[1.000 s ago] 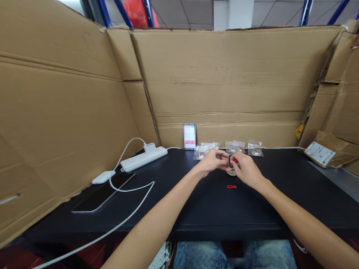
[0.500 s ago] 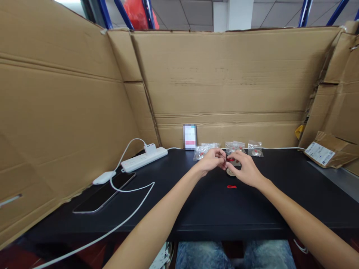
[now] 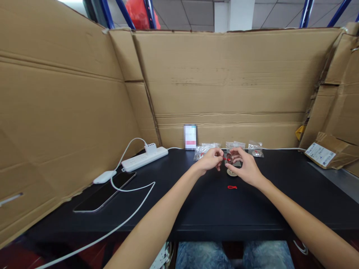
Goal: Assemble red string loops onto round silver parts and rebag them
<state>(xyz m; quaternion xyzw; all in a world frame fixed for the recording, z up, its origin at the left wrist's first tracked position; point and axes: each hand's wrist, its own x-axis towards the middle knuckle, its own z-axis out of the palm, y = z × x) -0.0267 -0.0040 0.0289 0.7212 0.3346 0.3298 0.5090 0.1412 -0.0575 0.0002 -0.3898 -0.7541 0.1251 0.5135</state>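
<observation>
My right hand [image 3: 246, 167] holds a small round dark disc [image 3: 229, 158] on edge between thumb and fingers; red shows at its middle. My left hand [image 3: 211, 160] pinches the end of a thin red cord [image 3: 224, 158], which runs across to that disc. Just beneath my right hand a beige round disc [image 3: 231, 173] lies on the black table, partly hidden by the thumb. Closer to me is a folded loop of red cord [image 3: 232, 187]. Behind the hands lie clear plastic bags, one [image 3: 255, 149] holding a round piece with red on it.
A phone [image 3: 190, 137] stands against the cardboard wall [image 3: 235, 74]. To the left are a white power strip [image 3: 144, 159], a white cable [image 3: 134, 213] and a dark phone [image 3: 103, 194] lying flat. A torn cardboard package [image 3: 332, 150] sits on the right.
My hands have drawn slightly apart. The dark disc now shows between them, turned toward me, with the red cord stretched to my left hand.
</observation>
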